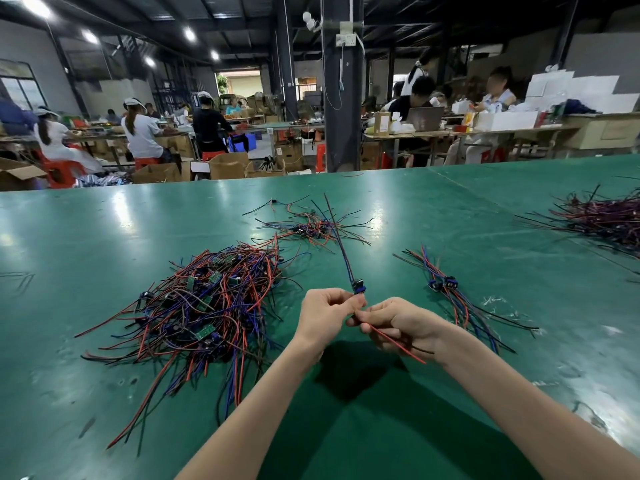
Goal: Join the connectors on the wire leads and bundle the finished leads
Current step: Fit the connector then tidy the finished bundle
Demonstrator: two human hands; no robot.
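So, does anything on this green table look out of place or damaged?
Nothing looks damaged. A few stray leads lie alone far out on the table, apart from the big pile, and pale scuffs mark the surface beside the finished leads.

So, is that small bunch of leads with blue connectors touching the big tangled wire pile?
Apart. The head view shows bare green table between the small bunch of red, blue and black leads and the big tangled wire pile.

Bright ceiling lamps (90, 37) give glare on the green table (121, 216); edges curve, background people are soft.
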